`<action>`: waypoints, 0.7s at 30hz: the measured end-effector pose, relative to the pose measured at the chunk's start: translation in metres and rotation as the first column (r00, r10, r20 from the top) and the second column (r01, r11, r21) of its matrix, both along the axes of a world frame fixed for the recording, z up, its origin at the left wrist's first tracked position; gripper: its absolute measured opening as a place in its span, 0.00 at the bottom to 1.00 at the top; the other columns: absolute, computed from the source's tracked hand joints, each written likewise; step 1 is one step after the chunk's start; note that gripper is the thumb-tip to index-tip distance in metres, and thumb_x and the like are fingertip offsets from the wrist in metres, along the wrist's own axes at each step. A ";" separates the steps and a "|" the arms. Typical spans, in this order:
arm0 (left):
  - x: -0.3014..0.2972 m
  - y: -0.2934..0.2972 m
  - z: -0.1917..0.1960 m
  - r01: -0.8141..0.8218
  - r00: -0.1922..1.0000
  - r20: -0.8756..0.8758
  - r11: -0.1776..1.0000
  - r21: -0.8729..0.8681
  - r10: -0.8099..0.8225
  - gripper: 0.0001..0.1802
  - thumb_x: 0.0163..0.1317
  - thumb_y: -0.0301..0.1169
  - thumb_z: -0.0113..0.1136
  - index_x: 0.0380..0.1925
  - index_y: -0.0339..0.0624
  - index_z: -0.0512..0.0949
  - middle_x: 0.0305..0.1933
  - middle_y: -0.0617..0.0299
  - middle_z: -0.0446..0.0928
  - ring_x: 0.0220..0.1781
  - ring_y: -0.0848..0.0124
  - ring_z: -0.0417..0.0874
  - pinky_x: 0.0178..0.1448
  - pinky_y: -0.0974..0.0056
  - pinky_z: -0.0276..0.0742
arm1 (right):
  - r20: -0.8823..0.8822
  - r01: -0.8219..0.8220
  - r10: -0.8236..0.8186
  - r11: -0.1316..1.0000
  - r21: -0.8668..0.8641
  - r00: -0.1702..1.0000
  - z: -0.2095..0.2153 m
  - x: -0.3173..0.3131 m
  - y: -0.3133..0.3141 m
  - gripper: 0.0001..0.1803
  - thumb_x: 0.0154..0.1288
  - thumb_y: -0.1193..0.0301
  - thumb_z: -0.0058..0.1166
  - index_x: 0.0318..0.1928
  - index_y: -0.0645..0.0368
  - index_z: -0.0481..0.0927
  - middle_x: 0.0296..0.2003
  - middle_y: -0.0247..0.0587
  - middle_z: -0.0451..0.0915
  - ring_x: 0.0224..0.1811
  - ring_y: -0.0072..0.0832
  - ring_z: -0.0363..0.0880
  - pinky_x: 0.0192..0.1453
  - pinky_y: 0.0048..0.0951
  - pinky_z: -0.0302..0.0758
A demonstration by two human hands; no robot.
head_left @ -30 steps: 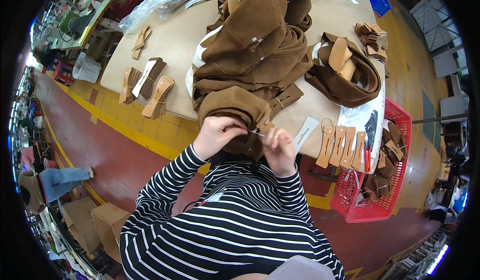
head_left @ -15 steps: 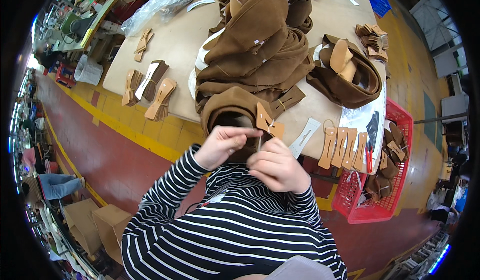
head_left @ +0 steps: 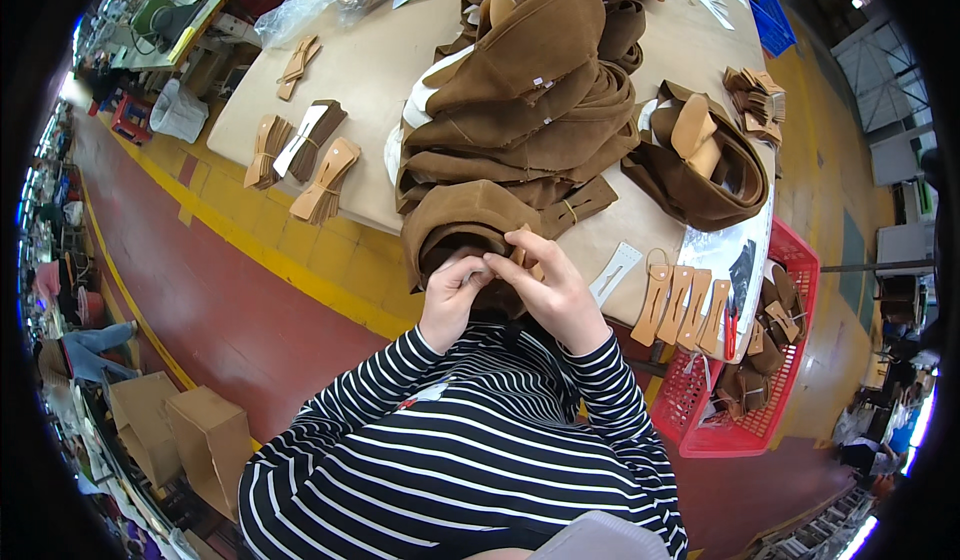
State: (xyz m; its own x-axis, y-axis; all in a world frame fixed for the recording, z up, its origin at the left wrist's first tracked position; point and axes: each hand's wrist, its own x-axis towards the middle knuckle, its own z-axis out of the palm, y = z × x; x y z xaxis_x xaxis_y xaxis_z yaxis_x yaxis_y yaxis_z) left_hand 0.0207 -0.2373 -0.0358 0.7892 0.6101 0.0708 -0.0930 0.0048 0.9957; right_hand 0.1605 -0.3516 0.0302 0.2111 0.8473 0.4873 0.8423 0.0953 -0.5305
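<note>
In front of my chest, a rolled brown suede-like piece (head_left: 465,205) lies at the near edge of a big heap of similar brown pieces (head_left: 510,110). My left hand (head_left: 450,300) is closed in a pinch at the roll's near opening. From the right, my right hand (head_left: 550,295) meets it, thumb and forefinger pressed together close to the left fingertips. Whatever is between the fingers is too small or too hidden to name. Just right of the roll, a stack of dark brown strips (head_left: 580,205) is bound with a yellowish band.
Tan tied leather bundles (head_left: 327,182) lie on the table's left. At right are a coiled brown piece (head_left: 690,160), a white slotted template (head_left: 614,272), several tan leather tabs (head_left: 680,305) and a red-handled tool (head_left: 730,332). Beyond the edge stands a red basket (head_left: 790,360) holding brown pieces.
My hands have come together at the roll's opening, the right fingertips moving left to meet the left ones. The tan tied pieces beside the right hand are now mostly hidden. The view has shifted slightly.
</note>
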 end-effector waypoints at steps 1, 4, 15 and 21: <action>-0.001 -0.005 -0.001 -0.107 0.994 0.007 0.994 0.001 0.107 0.05 0.66 0.21 0.56 0.37 0.30 0.80 0.38 0.63 0.78 0.39 0.76 0.75 0.45 0.73 0.72 | 0.078 0.007 -0.008 1.000 0.018 0.997 0.000 0.001 0.001 0.20 0.53 0.84 0.60 0.48 0.58 0.83 0.53 0.47 0.71 0.45 0.34 0.78 0.45 0.29 0.78; 0.000 -0.016 -0.001 -0.134 0.981 0.074 0.901 -0.412 0.179 0.05 0.67 0.23 0.57 0.38 0.33 0.81 0.37 0.65 0.78 0.37 0.78 0.73 0.40 0.74 0.69 | 0.089 0.026 -0.024 0.999 -0.030 0.996 -0.001 0.003 0.002 0.16 0.52 0.82 0.61 0.44 0.58 0.83 0.56 0.49 0.71 0.52 0.40 0.77 0.49 0.34 0.79; 0.003 -0.005 0.018 -0.104 0.992 -0.030 0.667 -0.738 0.121 0.07 0.64 0.21 0.59 0.42 0.32 0.80 0.36 0.60 0.81 0.26 0.81 0.69 0.30 0.77 0.64 | 0.090 -0.009 0.007 1.000 0.023 0.996 -0.010 0.006 0.008 0.15 0.49 0.78 0.63 0.39 0.58 0.77 0.56 0.49 0.69 0.42 0.38 0.74 0.44 0.34 0.77; -0.001 0.000 0.027 0.001 0.975 -0.222 1.000 -0.022 -0.006 0.08 0.62 0.22 0.61 0.40 0.30 0.83 0.36 0.60 0.84 0.38 0.76 0.83 0.45 0.72 0.78 | 0.071 -0.007 0.005 0.999 0.035 0.997 -0.013 0.008 0.005 0.15 0.49 0.78 0.63 0.40 0.59 0.77 0.56 0.49 0.69 0.40 0.37 0.73 0.44 0.34 0.77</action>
State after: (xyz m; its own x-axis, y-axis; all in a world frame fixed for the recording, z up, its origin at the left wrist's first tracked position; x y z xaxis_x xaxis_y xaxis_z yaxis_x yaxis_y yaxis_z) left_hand 0.0196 -0.2372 -0.0086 0.7857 0.6069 -0.1198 0.1305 0.0267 0.9911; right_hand 0.1686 -0.3463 0.0174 0.1696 0.8305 0.5305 0.8772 0.1181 -0.4655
